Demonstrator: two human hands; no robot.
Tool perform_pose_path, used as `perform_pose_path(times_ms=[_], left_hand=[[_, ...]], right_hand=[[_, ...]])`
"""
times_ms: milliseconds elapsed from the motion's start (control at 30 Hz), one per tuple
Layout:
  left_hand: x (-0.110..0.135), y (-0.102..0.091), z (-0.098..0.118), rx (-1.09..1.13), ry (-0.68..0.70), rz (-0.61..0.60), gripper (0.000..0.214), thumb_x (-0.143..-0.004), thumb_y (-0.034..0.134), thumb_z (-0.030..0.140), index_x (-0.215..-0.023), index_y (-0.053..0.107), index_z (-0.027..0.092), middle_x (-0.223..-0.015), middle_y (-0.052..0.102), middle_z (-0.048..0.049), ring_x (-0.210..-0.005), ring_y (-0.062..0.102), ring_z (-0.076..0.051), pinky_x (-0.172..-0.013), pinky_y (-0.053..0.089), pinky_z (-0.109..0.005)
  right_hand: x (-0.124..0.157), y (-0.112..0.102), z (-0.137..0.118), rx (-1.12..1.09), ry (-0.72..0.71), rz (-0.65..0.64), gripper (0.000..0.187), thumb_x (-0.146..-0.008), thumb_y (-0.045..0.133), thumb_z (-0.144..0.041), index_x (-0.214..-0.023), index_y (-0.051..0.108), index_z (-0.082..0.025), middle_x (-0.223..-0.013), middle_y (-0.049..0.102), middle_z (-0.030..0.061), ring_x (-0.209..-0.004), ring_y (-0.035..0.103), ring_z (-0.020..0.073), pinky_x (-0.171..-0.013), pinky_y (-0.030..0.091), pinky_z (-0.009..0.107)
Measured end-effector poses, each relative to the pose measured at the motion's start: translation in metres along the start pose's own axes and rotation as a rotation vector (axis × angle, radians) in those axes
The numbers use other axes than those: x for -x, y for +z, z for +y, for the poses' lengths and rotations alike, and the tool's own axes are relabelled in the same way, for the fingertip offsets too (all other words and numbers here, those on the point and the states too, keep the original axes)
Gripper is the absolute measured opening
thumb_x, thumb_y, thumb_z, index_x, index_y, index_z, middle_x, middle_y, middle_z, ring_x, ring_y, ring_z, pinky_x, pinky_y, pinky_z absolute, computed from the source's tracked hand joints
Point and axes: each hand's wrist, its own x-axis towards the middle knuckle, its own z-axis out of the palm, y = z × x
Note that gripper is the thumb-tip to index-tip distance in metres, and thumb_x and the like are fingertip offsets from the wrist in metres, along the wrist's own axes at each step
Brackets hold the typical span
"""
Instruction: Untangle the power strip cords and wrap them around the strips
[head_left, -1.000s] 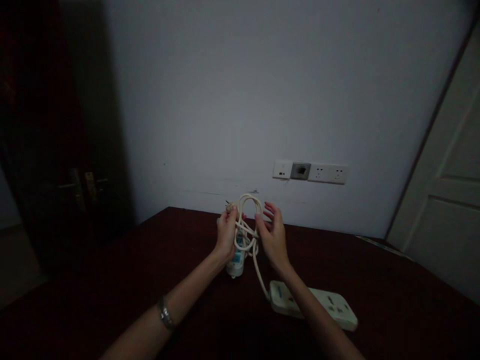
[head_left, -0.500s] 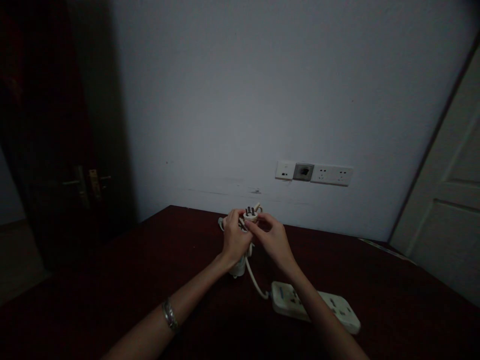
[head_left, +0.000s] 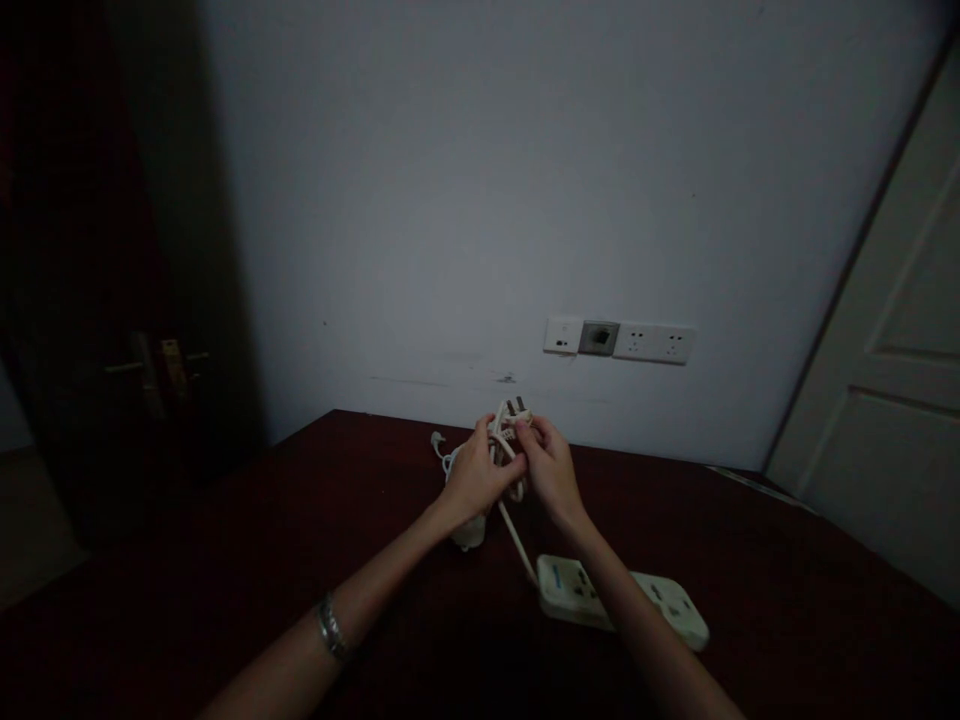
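Note:
My left hand [head_left: 474, 478] and my right hand [head_left: 551, 468] are closed together on a bunched white cord [head_left: 507, 452] above a dark red table [head_left: 225, 580]. The cord's plug [head_left: 513, 410] sticks up between the fingertips of both hands. From the bundle the cord runs down to a white power strip [head_left: 651, 600] lying flat on the table under my right forearm. A second small white object [head_left: 468, 535] sits under my left hand, partly hidden. A metal bracelet [head_left: 328, 627] is on my left wrist.
A row of wall sockets [head_left: 619, 340] is on the pale wall behind the table. A dark door with a handle [head_left: 154, 375] stands at the left, a white door [head_left: 885, 400] at the right. A small white plug end [head_left: 436, 440] lies on the table behind my left hand.
A second ago a cord loop stood open between my hands with the right fingers spread. Now both hands have closed on the bundle and the plug sits at its top.

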Motion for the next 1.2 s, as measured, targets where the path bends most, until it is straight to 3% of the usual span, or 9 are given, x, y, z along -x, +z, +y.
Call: perform_pose_path(times_ms=[100,233,567,667,767,833,933,1100,1200], left_hand=[[-0.006,0.0,-0.008,0.076,-0.048,-0.096,0.035,-0.066,0.065,0.032,-0.096,0.061,0.015,-0.079,0.065,-0.0046,-0.069,0.058,-0.017,-0.065,0.043,-0.025],[-0.01,-0.001,-0.01,0.229,-0.089,-0.178,0.03,-0.066,0.065,0.035,-0.087,0.065,0.013,-0.076,0.066,-0.0047,-0.069,0.058,-0.017,-0.063,0.044,-0.024],[-0.003,0.005,0.019,0.522,-0.195,-0.275,0.035,-0.061,0.07,0.04,-0.08,0.062,0.011,-0.072,0.061,-0.0035,-0.066,0.055,-0.014,-0.065,0.042,-0.025],[0.0,0.006,0.02,0.58,-0.267,-0.297,0.043,-0.062,0.069,0.046,-0.086,0.059,0.012,-0.073,0.059,-0.0029,-0.065,0.054,-0.013,-0.064,0.043,-0.025],[0.002,0.004,0.022,0.663,-0.346,-0.272,0.058,-0.069,0.061,0.051,-0.113,0.048,0.017,-0.086,0.059,-0.0049,-0.069,0.057,-0.014,-0.064,0.046,-0.027],[0.002,0.0,0.025,0.609,-0.277,-0.192,0.063,-0.072,0.06,0.049,-0.126,0.039,0.023,-0.099,0.058,-0.0069,-0.077,0.059,-0.016,-0.068,0.046,-0.028],[-0.001,-0.004,0.029,0.495,-0.111,-0.11,0.052,-0.073,0.062,0.042,-0.12,0.049,0.026,-0.117,0.054,-0.0075,-0.094,0.056,-0.02,-0.078,0.045,-0.03],[-0.007,-0.002,0.022,0.683,-0.268,-0.293,0.05,-0.074,0.062,0.037,-0.121,0.049,0.024,-0.091,0.064,-0.0057,-0.074,0.061,-0.018,-0.068,0.047,-0.03],[-0.008,0.003,0.017,0.827,-0.323,-0.278,0.054,-0.073,0.063,0.034,-0.123,0.045,0.024,-0.089,0.064,-0.0048,-0.068,0.061,-0.015,-0.065,0.048,-0.027]], right_hand=[[0.002,-0.002,0.002,0.092,-0.057,0.018,0.026,-0.077,0.055,-0.042,-0.086,0.06,-0.018,-0.077,0.066,0.003,-0.069,0.059,0.0167,-0.067,0.044,0.027],[-0.001,-0.006,0.0,0.125,-0.091,0.073,0.027,-0.076,0.056,-0.044,-0.086,0.06,-0.019,-0.078,0.065,0.0027,-0.07,0.058,0.0168,-0.067,0.043,0.027],[-0.016,-0.018,-0.02,-0.232,0.005,0.102,0.03,-0.068,0.064,-0.046,-0.07,0.058,-0.017,-0.063,0.059,-0.0012,-0.055,0.054,0.0109,-0.056,0.044,0.023],[-0.016,-0.019,-0.025,-0.272,-0.001,0.087,0.03,-0.067,0.066,-0.046,-0.071,0.058,-0.018,-0.061,0.058,-0.0023,-0.053,0.052,0.0101,-0.054,0.043,0.022],[-0.015,-0.019,-0.029,-0.304,0.029,0.054,0.03,-0.066,0.066,-0.046,-0.071,0.057,-0.018,-0.06,0.057,-0.0033,-0.052,0.051,0.0093,-0.052,0.042,0.021],[-0.014,-0.017,-0.03,-0.343,0.06,0.028,0.03,-0.065,0.067,-0.045,-0.071,0.057,-0.018,-0.061,0.058,-0.0033,-0.052,0.052,0.0091,-0.052,0.042,0.021],[-0.013,-0.013,-0.029,-0.414,0.105,0.013,0.03,-0.063,0.069,-0.044,-0.072,0.058,-0.017,-0.063,0.06,-0.0027,-0.053,0.053,0.0096,-0.053,0.043,0.022],[-0.011,-0.01,-0.028,-0.445,0.147,-0.005,0.03,-0.059,0.072,-0.04,-0.071,0.06,-0.016,-0.062,0.061,-0.0018,-0.052,0.054,0.0097,-0.049,0.044,0.021],[-0.012,-0.012,-0.027,-0.47,0.158,-0.027,0.027,-0.06,0.072,-0.037,-0.071,0.059,-0.016,-0.061,0.061,-0.0011,-0.053,0.056,0.011,-0.05,0.045,0.022]])
